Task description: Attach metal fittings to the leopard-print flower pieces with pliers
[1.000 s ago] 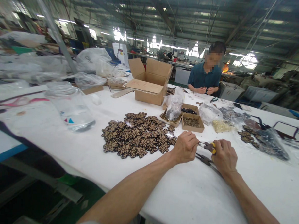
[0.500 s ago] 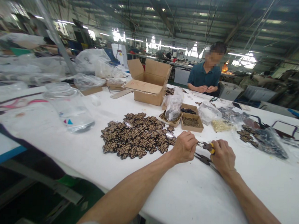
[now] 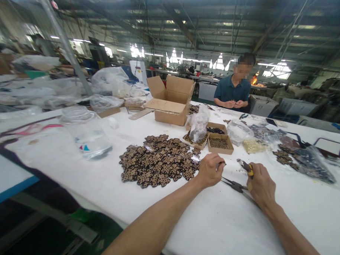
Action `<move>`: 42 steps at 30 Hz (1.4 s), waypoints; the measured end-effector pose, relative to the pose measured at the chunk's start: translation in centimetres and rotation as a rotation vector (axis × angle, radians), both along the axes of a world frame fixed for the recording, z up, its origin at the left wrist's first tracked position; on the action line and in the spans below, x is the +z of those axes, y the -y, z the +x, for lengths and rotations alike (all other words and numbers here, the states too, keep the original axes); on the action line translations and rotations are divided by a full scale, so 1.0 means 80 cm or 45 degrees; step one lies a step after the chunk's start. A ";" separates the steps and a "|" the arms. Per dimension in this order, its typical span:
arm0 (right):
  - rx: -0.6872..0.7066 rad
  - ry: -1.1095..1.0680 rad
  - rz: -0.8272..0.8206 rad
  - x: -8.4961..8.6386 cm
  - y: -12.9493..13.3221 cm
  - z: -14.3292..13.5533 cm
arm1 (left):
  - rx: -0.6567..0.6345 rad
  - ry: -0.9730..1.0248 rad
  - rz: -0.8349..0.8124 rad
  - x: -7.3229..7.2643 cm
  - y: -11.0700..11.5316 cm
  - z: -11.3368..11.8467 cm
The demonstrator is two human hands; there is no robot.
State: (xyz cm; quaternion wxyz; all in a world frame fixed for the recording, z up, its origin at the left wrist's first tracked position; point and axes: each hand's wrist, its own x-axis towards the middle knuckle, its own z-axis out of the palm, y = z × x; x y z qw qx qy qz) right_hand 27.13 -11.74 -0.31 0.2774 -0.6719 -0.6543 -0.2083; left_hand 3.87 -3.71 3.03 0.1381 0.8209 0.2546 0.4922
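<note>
My left hand [image 3: 211,169] is closed in a pinch, with a small dark piece [image 3: 222,163] showing at its fingertips, too small to name. My right hand [image 3: 260,185] grips yellow-handled pliers [image 3: 245,166], whose jaws point up and left, apart from the left hand. Something small and shiny seems to be at the jaw tips; I cannot make it out. Between the hands, a second pair of long-nosed pliers [image 3: 236,186] lies on the white table [image 3: 225,222]. Just left of my left hand spreads a pile of leopard-print, bear-shaped pieces [image 3: 160,160].
Behind the hands stand a small box of tiny parts [image 3: 220,144], an open cardboard box [image 3: 170,116] and a clear plastic jar [image 3: 88,136]. Plastic bags [image 3: 315,164] and more leopard pieces [image 3: 284,157] lie right. Across the table, a person [image 3: 234,89] works with both hands.
My right hand and its pliers have moved right, away from my left hand; before, the jaws were at the left fingertips. The whole view has shifted slightly.
</note>
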 end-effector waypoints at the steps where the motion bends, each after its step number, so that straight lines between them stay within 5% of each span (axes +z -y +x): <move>1: 0.000 0.000 -0.011 -0.001 0.001 0.005 | -0.010 0.021 -0.063 -0.001 0.000 0.002; 11: 0.008 0.019 -0.084 0.004 0.007 0.020 | -0.206 0.115 -0.772 0.002 0.006 0.013; 30: -0.074 0.061 -0.247 0.001 0.011 0.018 | -0.519 0.382 -1.173 -0.024 -0.009 0.022; 42: -0.088 0.121 -0.301 0.003 0.009 0.019 | -0.616 0.535 -1.484 -0.015 -0.003 0.022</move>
